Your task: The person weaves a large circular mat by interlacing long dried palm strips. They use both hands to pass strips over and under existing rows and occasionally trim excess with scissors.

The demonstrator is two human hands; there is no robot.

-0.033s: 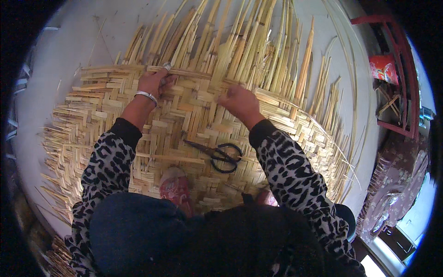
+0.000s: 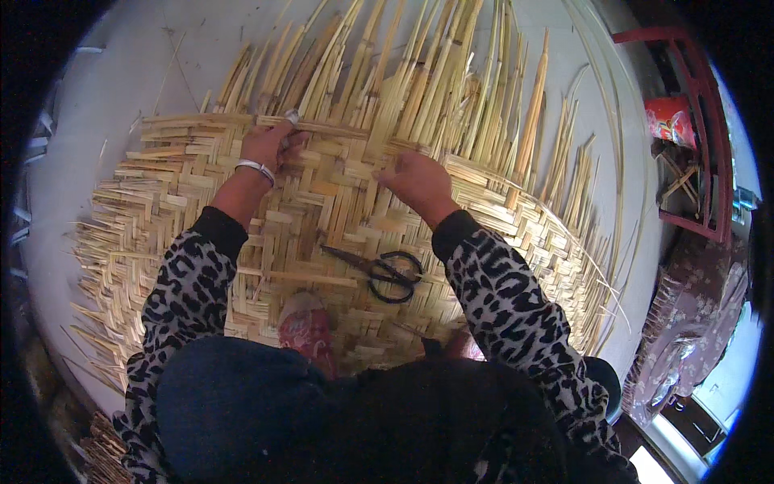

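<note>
A large mat [image 2: 524, 219] of split-cane strips is spread beneath me, its far part ending in loose upright strips [image 2: 435, 89]. My left hand [image 2: 264, 149], a white wrap on one finger, is closed on a crosswise cane strip [image 2: 334, 129] at the far edge of the weave. To its right, my right hand [image 2: 419, 185] rests against the mat with fingers curled in and thumb pointing left; whatever they pinch is hidden. Black-handled scissors [image 2: 391, 274] lie on the mat between my forearms, blades toward the left.
My pink shoes [image 2: 308, 335] stand on the near part of the mat. Pale floor [image 2: 121, 89] surrounds it. A dark red frame [image 2: 700, 89] with a red package [image 2: 671, 121] stands at right, and a patterned cloth [image 2: 689, 315] hangs nearer me.
My right hand has shifted slightly and turned a little, its thumb now showing more to the left. The left hand and the scissors have stayed in place.
</note>
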